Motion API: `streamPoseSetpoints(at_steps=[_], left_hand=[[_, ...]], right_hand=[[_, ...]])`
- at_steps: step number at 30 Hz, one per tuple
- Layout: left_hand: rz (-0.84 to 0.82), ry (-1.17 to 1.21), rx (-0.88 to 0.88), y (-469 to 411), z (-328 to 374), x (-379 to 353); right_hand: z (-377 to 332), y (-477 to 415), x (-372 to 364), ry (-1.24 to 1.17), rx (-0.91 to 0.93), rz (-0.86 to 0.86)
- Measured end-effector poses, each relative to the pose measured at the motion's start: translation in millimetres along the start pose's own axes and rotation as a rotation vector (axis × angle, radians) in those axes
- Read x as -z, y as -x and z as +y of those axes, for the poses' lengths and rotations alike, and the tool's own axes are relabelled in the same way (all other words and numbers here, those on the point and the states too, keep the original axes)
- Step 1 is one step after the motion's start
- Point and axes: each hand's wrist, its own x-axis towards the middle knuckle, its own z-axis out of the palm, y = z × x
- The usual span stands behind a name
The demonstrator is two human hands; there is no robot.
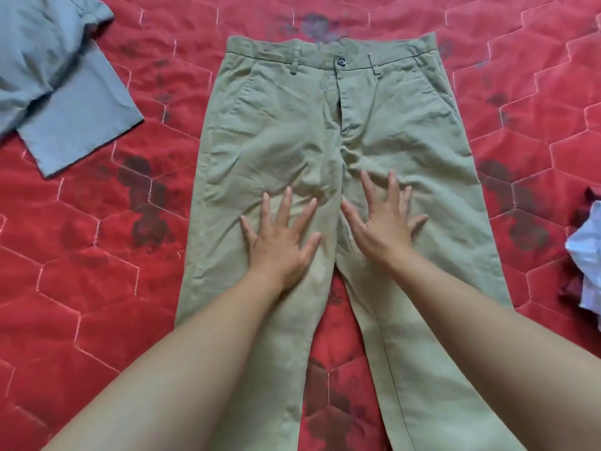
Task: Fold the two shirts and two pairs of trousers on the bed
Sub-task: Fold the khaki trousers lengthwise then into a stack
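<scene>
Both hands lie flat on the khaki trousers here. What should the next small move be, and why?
Probably sweep both palms outward toward the side seams. The left hand and right hand press flat, fingers spread, on the khaki trousers, which lie front up with legs apart. Creases show around the crotch and thighs, so smoothing first should give a cleaner fold.

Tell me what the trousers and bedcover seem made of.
Trousers: matte khaki woven cloth, probably cotton twill; soft creases, stitched pockets. Bedcover: red quilted fabric, slight sheen, maybe satin or synthetic; puckered hexagon stitching.
</scene>
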Motion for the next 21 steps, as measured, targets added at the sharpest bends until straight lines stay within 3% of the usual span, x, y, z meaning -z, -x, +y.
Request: streamPoseSetpoints(at_steps=[6, 9, 14, 17, 19, 21], left_hand=[[0.171, -0.13, -0.02, -59, -11, -6], [0.184, -0.142, -0.022, -101, -11, 8], [0.205, -0.131, -0.04, -138, -14, 19], [0.165, -0.14, -0.028, -134, -12, 24], [0.1, -0.142, -0.012, -131, -6, 31], [0.051, -0.121, 0.017, -124, 3, 38]], right_hand=[[-9, -60, -24, 0.224, -0.084, 0.177], [-17, -106, -13, 0.239, -0.089, 0.171], [-21, -141, 11, 0.085, -0.019, 0.09], [1, -106, 28, -0.084, 0.047, 0.181], [31, -69, 39, -0.042, -0.072, 0.296], [66, -35, 52, 0.047, -0.309, 0.348]])
